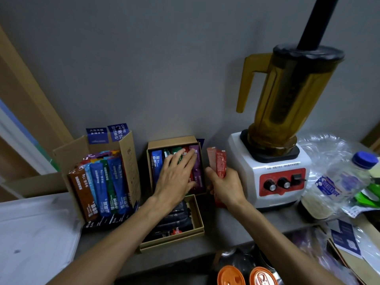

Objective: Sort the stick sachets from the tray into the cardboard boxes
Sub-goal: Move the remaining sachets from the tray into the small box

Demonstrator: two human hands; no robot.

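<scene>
While the right hand (225, 183) gripped red sachets (218, 163) upright, the left hand (176, 171) lay flat, fingers spread, on the box's (151, 145) sachets (196, 161).

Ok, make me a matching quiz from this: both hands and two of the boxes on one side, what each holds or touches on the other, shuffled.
Column one
1 left hand
2 right hand
3 tall carton
4 near box

Column two
A grips red sachets
B black sachets lying inside
C flat on mixed sachets in the far box
D upright sachets, blue, green, brown

Pairs: 1-C, 2-A, 3-D, 4-B
</scene>
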